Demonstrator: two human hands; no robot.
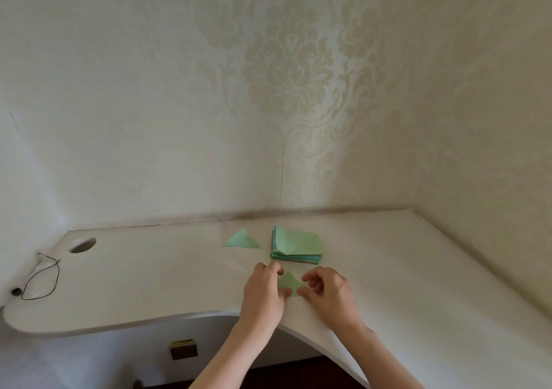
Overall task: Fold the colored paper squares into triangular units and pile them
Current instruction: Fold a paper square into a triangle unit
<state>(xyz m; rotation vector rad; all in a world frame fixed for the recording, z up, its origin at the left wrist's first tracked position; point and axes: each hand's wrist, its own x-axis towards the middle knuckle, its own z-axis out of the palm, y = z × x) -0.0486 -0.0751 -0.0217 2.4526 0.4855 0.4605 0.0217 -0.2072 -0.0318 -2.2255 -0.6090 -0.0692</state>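
The white worktop (388, 269) carried the paper stack (297, 245) near its back edge. Both your hands, left hand (264, 294) and right hand (324, 294), pinched the green sheet (288, 284) at the front edge; aligning corners before creasing would have served best.

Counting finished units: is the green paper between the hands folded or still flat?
Folded: the green paper shows a triangular peak, pinched at its base by left hand and right hand.

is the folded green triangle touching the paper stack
Apart. The head view shows bare desk between the folded green triangle and the paper stack.
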